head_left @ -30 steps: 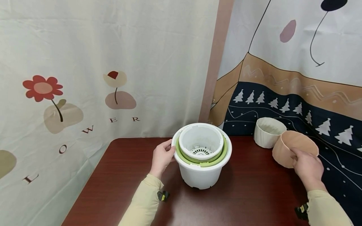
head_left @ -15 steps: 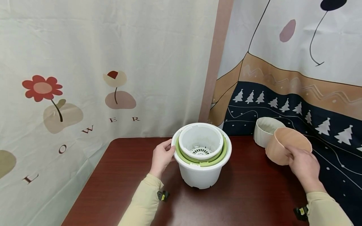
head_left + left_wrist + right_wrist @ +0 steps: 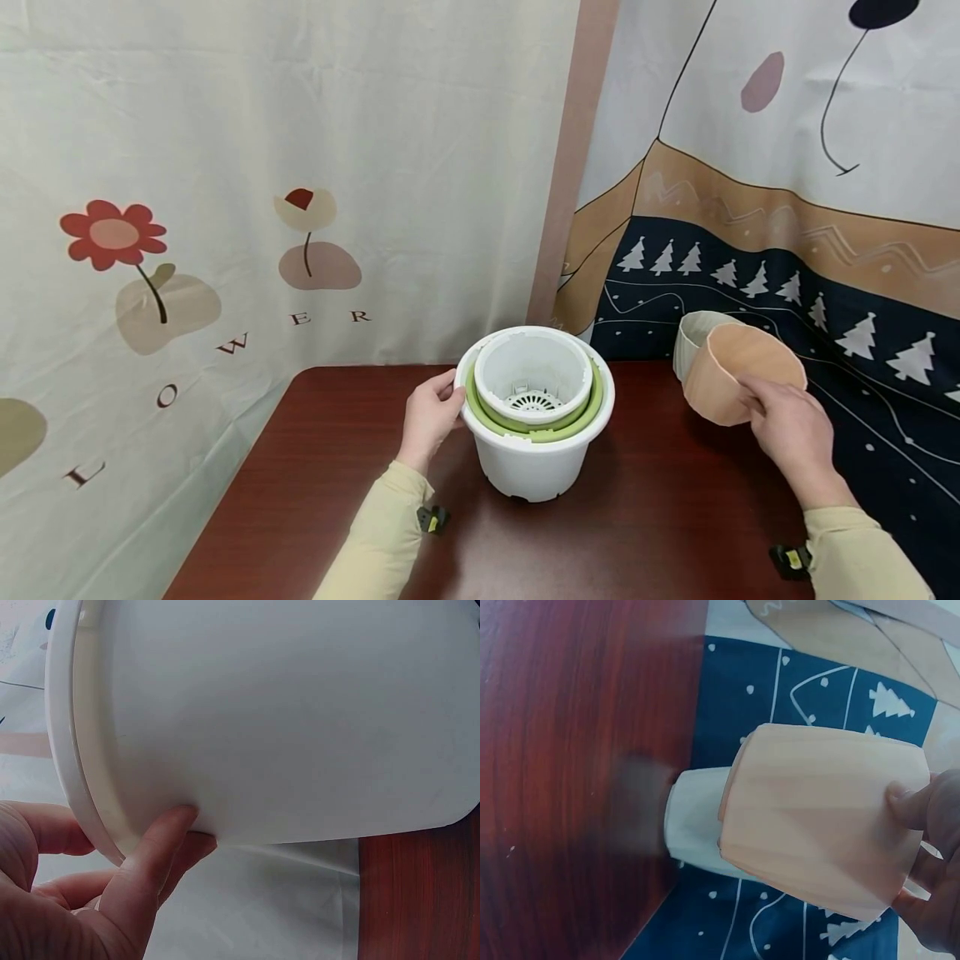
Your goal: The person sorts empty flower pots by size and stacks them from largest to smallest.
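A large white plastic flowerpot (image 3: pixel 528 467) stands upright on the table. Nested inside it are a green-rimmed pot (image 3: pixel 555 435) and a smaller white pot (image 3: pixel 534 367) with a slotted bottom. My left hand (image 3: pixel 431 417) grips the big pot's left rim, thumb above and fingers (image 3: pixel 161 847) beneath against the wall. With my right hand (image 3: pixel 791 433) I pinch the near-right rim of a peach flowerpot (image 3: pixel 825 817), raised off the table with its mouth upward. Behind it, partly covered, sits a ribbed off-white flowerpot (image 3: pixel 686 342).
The dark red wooden table (image 3: pixel 300 500) ends at a pale curtain (image 3: pixel 420 167) behind and left. A navy cloth (image 3: pixel 637 275) with white trees hangs along the right side, close to the peach and off-white pots.
My right hand has carried the peach flowerpot left and slightly up, so it now covers more of the off-white flowerpot. My left hand and the nested pots have stayed put.
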